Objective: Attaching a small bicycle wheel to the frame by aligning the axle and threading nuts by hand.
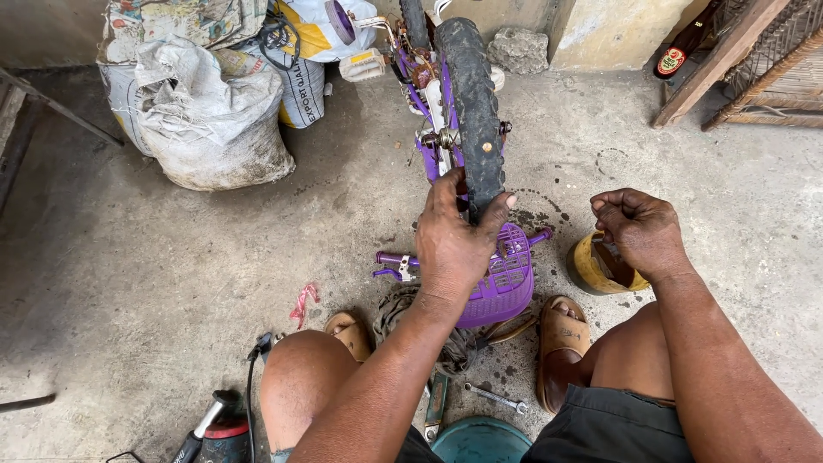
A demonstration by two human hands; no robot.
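The left hand (pixel 452 244) grips the upturned purple bicycle's front tyre (pixel 473 111), steadying it; the right hand (pixel 639 230), fingers pinched shut, hovers over a yellow tin (pixel 591 267), contents unclear.

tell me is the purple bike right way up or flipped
Flipped. The purple bike has its tyre up under the left hand, while its handlebar and basket rest on the concrete floor.

An informal repair yard is suggested by stained concrete floor (pixel 129 257), filled sacks (pixel 214 111), scattered spanner (pixel 495 398) and pump (pixel 210 429).
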